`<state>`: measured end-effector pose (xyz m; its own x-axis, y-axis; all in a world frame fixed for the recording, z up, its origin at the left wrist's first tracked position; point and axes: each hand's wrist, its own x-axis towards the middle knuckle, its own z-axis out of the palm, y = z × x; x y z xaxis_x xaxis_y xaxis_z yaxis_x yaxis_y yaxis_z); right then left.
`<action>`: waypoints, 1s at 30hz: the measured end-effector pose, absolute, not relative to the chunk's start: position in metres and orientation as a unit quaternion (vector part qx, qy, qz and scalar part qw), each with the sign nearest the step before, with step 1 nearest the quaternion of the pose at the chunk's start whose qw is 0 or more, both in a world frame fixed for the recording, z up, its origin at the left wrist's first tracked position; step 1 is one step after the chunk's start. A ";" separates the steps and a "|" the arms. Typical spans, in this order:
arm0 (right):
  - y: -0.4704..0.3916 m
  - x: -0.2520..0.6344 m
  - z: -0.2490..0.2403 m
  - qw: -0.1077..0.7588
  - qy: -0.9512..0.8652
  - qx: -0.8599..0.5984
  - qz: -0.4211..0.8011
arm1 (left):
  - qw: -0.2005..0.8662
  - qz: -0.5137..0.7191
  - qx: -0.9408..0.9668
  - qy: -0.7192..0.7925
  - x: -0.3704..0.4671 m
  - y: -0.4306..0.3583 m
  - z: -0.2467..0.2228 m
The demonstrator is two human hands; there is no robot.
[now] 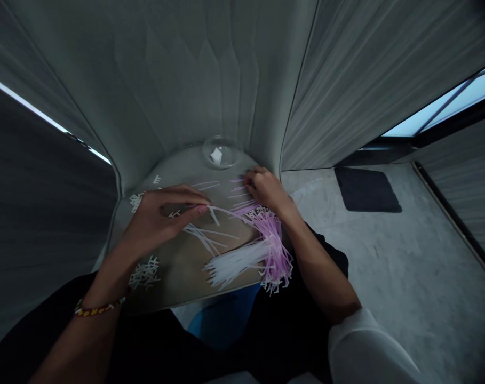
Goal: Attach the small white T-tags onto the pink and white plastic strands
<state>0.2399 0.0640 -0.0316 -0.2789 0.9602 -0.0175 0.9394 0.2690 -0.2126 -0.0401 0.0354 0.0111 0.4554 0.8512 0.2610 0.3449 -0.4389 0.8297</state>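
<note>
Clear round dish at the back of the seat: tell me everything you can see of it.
The dish is round, shallow and see-through, and looks like plastic, though glass can't be ruled out. It sits upright, open at the top, and a small white piece shows inside, left of its middle. It stands on the far part of the seat, in front of the backrest. Neither hand touches it; the right hand is the nearer. No markings can be made out.

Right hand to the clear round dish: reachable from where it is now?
Looks like yes: the right hand is close by, nearer the wearer and to the right of the clear round dish, and nothing visible stands between them. The left hand is well aside.
</note>
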 end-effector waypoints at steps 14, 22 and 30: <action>0.051 0.251 -0.024 0.071 -0.832 -0.533 0.140 | 0.406 0.352 0.759 0.367 -0.051 0.038 0.016; 0.049 0.247 -0.024 0.028 -0.845 -0.517 0.133 | 0.408 0.380 0.748 0.360 -0.056 0.040 0.014; 0.051 0.227 -0.016 -0.034 -0.863 -0.495 0.096 | 0.454 0.446 0.688 0.348 -0.065 0.042 0.015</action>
